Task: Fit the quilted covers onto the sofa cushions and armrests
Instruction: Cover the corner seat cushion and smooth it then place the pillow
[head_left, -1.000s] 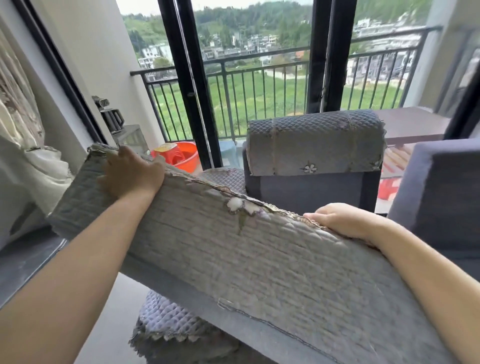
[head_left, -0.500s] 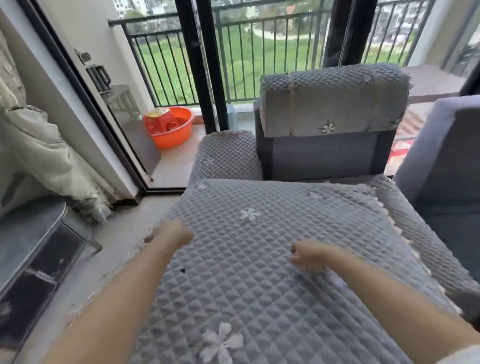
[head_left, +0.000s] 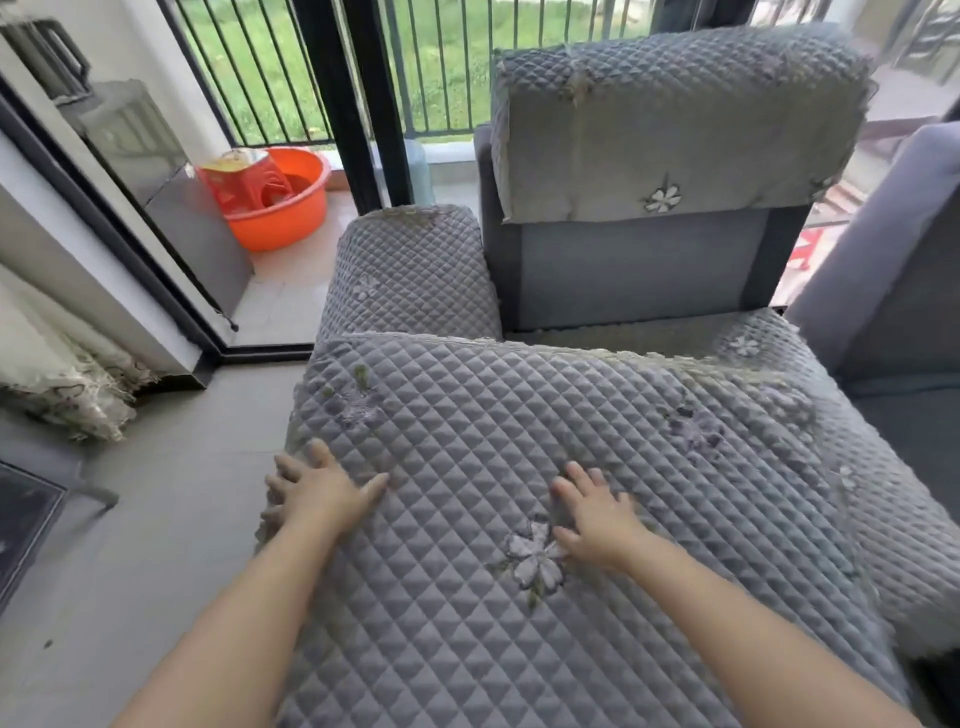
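Observation:
A grey quilted cover with embroidered flowers (head_left: 493, 415) lies flat over the sofa seat cushion in front of me. My left hand (head_left: 317, 491) rests palm down near the cover's left edge, fingers spread. My right hand (head_left: 597, 512) presses flat on the cover beside a white flower, fingers apart. Neither hand grips the fabric. A second quilted cover (head_left: 675, 104) drapes over the back cushion at the far end. A third quilted cover (head_left: 410, 270) sits on the armrest at the far left.
A bare grey sofa back (head_left: 893, 260) stands on the right. An orange basin (head_left: 291, 202) holding a red stool sits on the balcony past the black door frame (head_left: 363, 104). Grey floor (head_left: 130, 545) lies to the left, with a curtain (head_left: 62, 374) bunched by the wall.
The cushion with its cover went from held up on edge to lying flat on the seat. Both hands let go of its rim and now rest open on top.

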